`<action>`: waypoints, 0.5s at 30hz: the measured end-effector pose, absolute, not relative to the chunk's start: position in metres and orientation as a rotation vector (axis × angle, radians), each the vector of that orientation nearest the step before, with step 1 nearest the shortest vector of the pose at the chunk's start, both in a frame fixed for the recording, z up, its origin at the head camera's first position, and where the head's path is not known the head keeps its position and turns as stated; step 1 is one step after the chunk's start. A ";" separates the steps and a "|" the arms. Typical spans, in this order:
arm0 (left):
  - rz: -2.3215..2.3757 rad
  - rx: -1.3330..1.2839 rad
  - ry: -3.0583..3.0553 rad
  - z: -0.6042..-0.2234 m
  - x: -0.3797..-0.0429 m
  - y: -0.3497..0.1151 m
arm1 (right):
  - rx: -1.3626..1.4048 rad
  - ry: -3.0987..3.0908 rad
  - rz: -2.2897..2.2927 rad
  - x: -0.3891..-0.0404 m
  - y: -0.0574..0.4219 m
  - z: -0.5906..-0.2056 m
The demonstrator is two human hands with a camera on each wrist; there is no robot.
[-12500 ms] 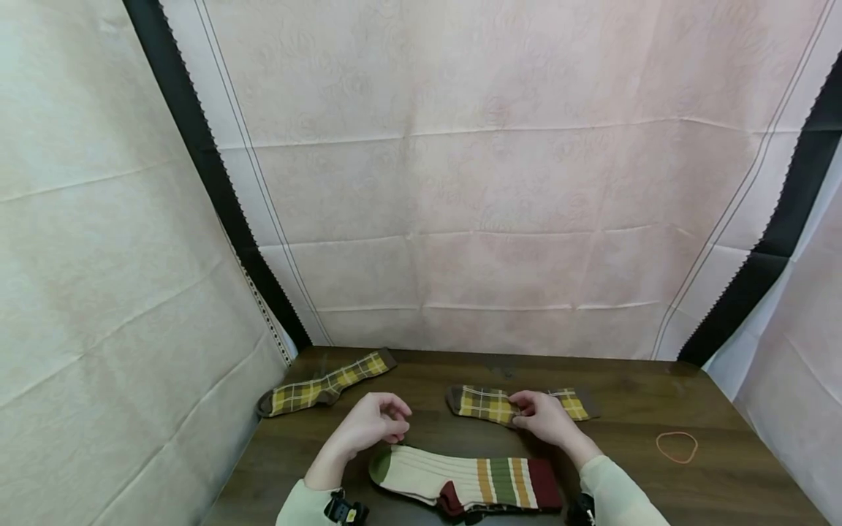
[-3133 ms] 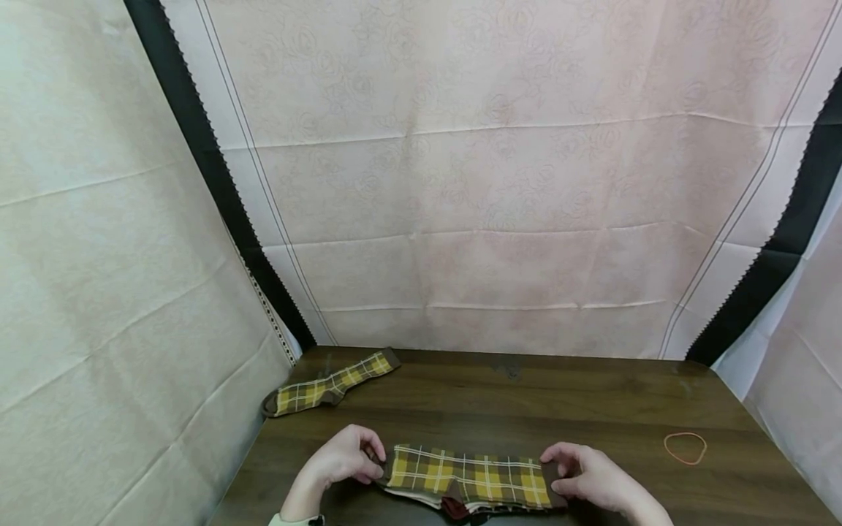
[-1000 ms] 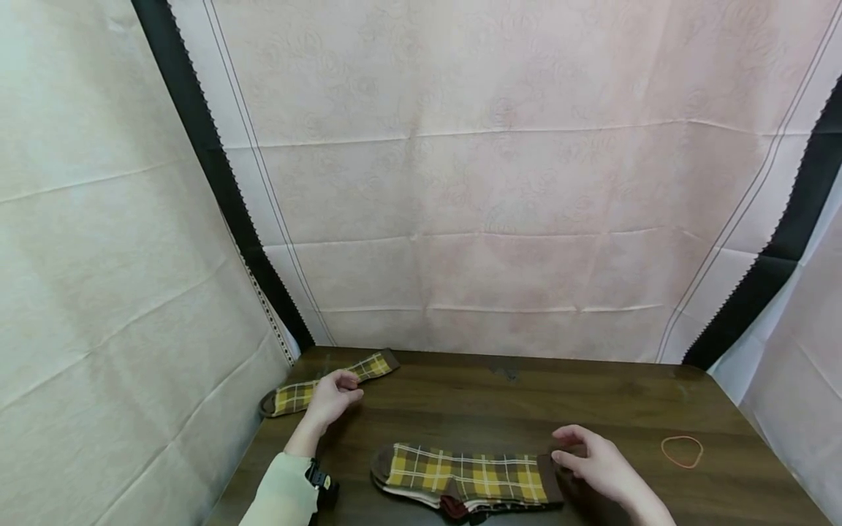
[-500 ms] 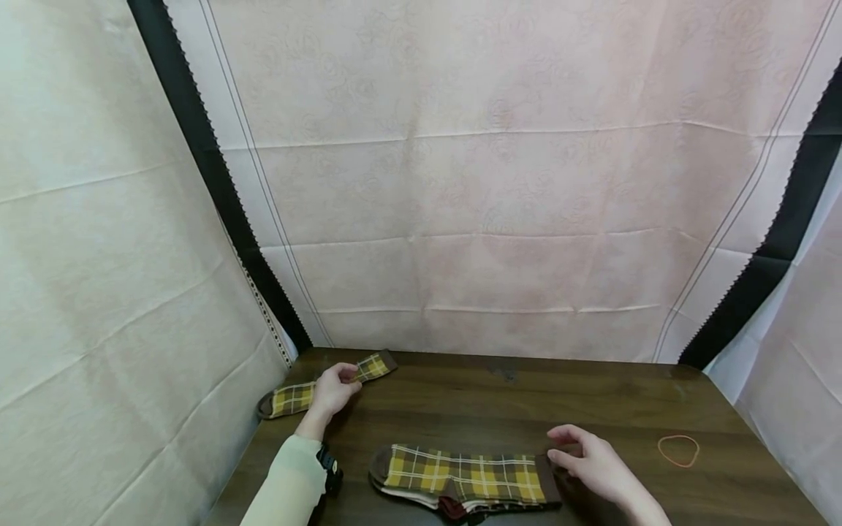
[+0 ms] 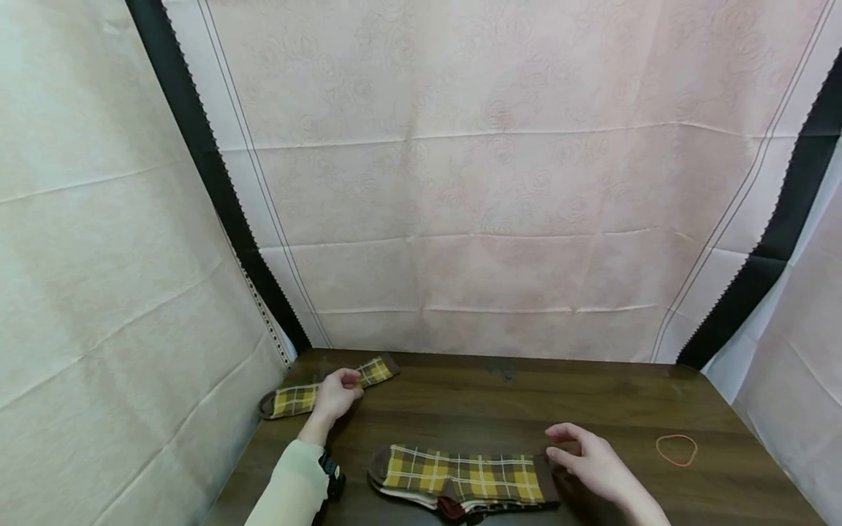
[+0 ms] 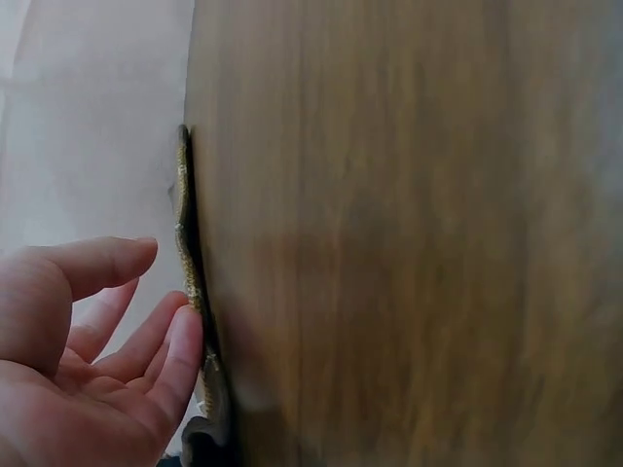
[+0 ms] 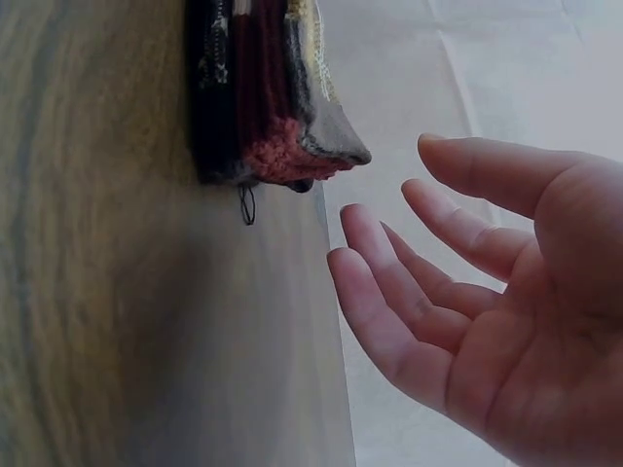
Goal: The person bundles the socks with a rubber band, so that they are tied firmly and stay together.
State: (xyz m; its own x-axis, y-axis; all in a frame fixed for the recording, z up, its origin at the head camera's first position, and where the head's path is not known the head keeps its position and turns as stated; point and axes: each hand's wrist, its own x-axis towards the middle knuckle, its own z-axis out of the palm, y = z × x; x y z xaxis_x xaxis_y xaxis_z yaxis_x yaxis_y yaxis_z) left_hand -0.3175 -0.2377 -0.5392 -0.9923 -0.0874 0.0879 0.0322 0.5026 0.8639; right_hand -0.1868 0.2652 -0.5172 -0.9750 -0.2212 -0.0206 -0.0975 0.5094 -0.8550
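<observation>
A yellow and brown plaid sock lies slantwise at the table's back left. My left hand is over its middle, which it covers in the head view. In the left wrist view the fingertips touch the sock, and the thumb stands apart from it. Nearer me, a matching plaid sock lies flat on top of a stack of socks, whose white, dark red and black layers show at the front edge. My right hand hovers just off the cuff end of the stack, its fingers spread and loosely bent, holding nothing.
An orange rubber band lies at the right on the brown wooden table. Pale cloth hangings rise behind the table and along both sides.
The plaid sock left the back right and now tops the stack. My left hand went from the stack to the other plaid sock, whose cuff end has shifted slightly; my right hand drew off the cuff.
</observation>
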 end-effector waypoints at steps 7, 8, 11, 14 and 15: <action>-1.509 -0.109 -2.687 -0.538 -0.308 -0.210 | -0.293 2.625 -1.452 -0.188 0.262 -0.513; -1.518 -0.138 -2.698 -0.537 -0.307 -0.206 | -0.297 2.629 -1.447 -0.189 0.261 -0.512; -1.566 -0.235 -2.728 -0.535 -0.304 -0.192 | -0.308 2.655 -1.419 -0.192 0.256 -0.509; -1.645 -0.335 -2.747 -0.533 -0.302 -0.178 | -0.336 2.685 -1.390 -0.197 0.248 -0.505; -1.674 -0.361 -2.756 -0.533 -0.301 -0.174 | -0.354 2.692 -1.384 -0.199 0.246 -0.504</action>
State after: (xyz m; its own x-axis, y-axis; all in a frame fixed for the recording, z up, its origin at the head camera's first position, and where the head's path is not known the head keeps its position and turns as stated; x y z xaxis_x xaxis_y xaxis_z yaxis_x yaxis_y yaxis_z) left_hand -0.3014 -0.1737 -0.5330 -0.9700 0.2418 0.0266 0.1351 0.4444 0.8856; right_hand -0.1986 0.2456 -0.5038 -0.9687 -0.2473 0.0223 -0.1620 0.5614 -0.8115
